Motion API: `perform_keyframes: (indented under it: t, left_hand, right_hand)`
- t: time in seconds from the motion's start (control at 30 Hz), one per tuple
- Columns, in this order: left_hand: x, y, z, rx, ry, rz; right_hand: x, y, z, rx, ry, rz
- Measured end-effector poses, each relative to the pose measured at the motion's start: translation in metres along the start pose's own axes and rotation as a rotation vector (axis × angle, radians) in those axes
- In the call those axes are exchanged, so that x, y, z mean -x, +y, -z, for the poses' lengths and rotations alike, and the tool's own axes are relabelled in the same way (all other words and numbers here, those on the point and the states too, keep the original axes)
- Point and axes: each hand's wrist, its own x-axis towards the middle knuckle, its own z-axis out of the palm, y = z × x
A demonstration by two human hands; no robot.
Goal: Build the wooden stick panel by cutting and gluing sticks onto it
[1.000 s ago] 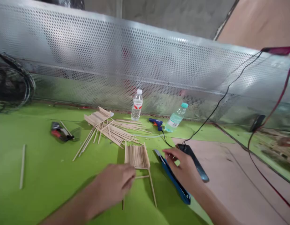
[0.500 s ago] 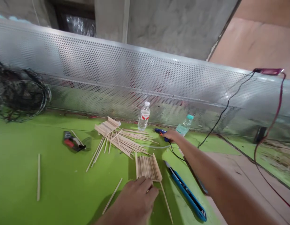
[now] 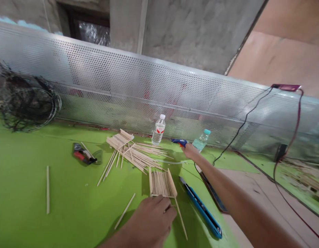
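My right hand (image 3: 190, 151) is wrapped round the handle of a blue glue gun (image 3: 179, 141), beside the green-capped bottle (image 3: 201, 140). Closer to me, my left hand (image 3: 155, 215) is closed at the near edge of a small stick frame (image 3: 161, 183); a bit of thin stick shows at its fingertips. The frame has a row of thin sticks between two raised side pieces, and a long stick (image 3: 181, 218) runs from its right corner. Behind lies a pile of loose sticks (image 3: 138, 158) with another stick piece (image 3: 119, 139) on it.
A blue utility knife (image 3: 202, 208) lies right of the frame, near a dark flat object (image 3: 213, 194). A clear bottle (image 3: 158, 130) stands by the perforated metal sheet (image 3: 123, 82). Left are a red-black tool (image 3: 83, 155), single sticks and coiled wire (image 3: 30, 106).
My right hand has raised the glue gun slightly, and its nozzle points more to the left. My left hand stays at the frame. The camera view has shifted a little.
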Motion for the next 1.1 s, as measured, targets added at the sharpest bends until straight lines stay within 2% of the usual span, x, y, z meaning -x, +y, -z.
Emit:
perform_keyframes:
  t: [0.1,0.27,0.37,0.47,0.6,0.7,0.83,1.0,1.1]
  left_hand:
    - [0.004,0.005,0.008,0.049,-0.029,0.065]
    - [0.007,0.001,0.005,0.038,0.064,0.076]
    - [0.007,-0.002,0.002,0.072,0.071,0.092]
    - [0.006,-0.003,0.001,0.112,0.097,0.119]
    - [0.005,-0.006,0.001,0.149,0.164,0.137]
    - [0.006,-0.008,0.003,0.156,0.171,0.165]
    - [0.008,-0.008,0.005,0.129,0.1,0.186]
    - [0.008,-0.012,0.003,0.035,0.006,0.22]
    - [0.007,-0.017,0.001,0.03,-0.014,0.244]
  right_hand:
    - [0.013,0.01,0.013,-0.099,0.106,-0.024]
    - [0.061,0.041,0.028,-0.277,0.302,-0.008]
    - [0.099,0.062,0.025,-0.372,0.39,0.022]
    - [0.131,0.073,0.014,-0.451,0.425,0.074]
    - [0.159,0.068,-0.003,-0.551,0.432,0.111]
    - [0.174,0.064,-0.013,-0.615,0.4,0.14]
    - [0.184,0.068,-0.017,-0.668,0.301,0.201]
    - [0.188,0.074,-0.022,-0.674,0.206,0.208]
    - [0.192,0.072,-0.023,-0.642,0.143,0.287]
